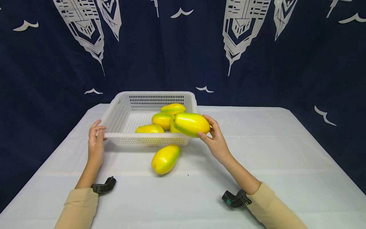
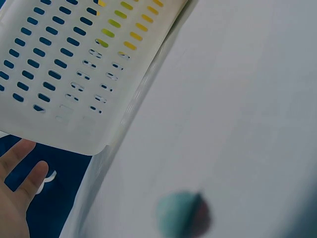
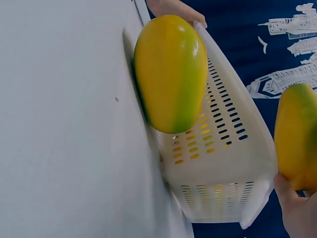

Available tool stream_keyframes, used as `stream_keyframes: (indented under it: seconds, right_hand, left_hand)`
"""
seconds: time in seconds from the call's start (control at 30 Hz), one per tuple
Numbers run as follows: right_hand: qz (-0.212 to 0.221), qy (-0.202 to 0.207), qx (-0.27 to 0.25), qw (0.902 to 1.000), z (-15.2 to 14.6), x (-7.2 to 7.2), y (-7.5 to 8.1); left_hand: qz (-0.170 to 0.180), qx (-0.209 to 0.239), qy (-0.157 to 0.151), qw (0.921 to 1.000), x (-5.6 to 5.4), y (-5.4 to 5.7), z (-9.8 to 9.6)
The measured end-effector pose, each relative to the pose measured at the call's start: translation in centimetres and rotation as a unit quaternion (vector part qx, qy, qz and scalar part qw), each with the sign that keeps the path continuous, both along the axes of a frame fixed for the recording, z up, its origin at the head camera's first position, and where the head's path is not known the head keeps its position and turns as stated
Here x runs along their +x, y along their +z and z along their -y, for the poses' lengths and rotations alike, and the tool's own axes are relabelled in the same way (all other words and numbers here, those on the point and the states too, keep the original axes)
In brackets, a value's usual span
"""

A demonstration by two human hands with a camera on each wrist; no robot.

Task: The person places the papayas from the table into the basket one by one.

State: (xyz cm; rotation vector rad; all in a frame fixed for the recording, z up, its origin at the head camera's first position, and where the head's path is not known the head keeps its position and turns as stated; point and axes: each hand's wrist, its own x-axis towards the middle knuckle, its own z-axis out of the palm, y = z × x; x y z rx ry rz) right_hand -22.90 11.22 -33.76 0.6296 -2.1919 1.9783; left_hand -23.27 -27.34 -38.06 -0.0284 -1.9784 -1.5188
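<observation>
My right hand grips a yellow-green mango from its right end, thumb below and fingers behind. It holds the fruit over the front right corner of a white perforated plastic basket. Inside, several similar mangoes lie toward the right and front. At the basket's front left corner my left hand holds the rim, fingers over it and thumb lower down. One more mango lies on the table just in front of the basket; the right wrist view shows this mango close up.
A white cloth covers the table, extending right of the basket. Behind it hangs a dark blue curtain with white building and bird prints. Each wrist wears a black band, the left band and the right band.
</observation>
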Motion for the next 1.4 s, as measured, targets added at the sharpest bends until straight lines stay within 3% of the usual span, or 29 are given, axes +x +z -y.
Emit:
stream_keyframes:
  seconds: [0.6,1.2,1.4]
  right_hand:
    - [-0.070,-0.056,0.063,0.9940,2.6,-2.1,1.4]
    - [-0.100,-0.049,0.142,0.9837,3.0,-3.0,0.2]
    - [-0.114,-0.066,0.182,0.9744,3.1,-3.1,0.0]
  left_hand:
    - [-0.002,-0.013,0.001,0.9999,0.1,-0.2,0.1]
    - [-0.004,-0.021,-0.001,0.9998,0.1,-0.3,0.1]
    - [-0.003,-0.018,0.000,0.9998,0.0,-0.3,0.1]
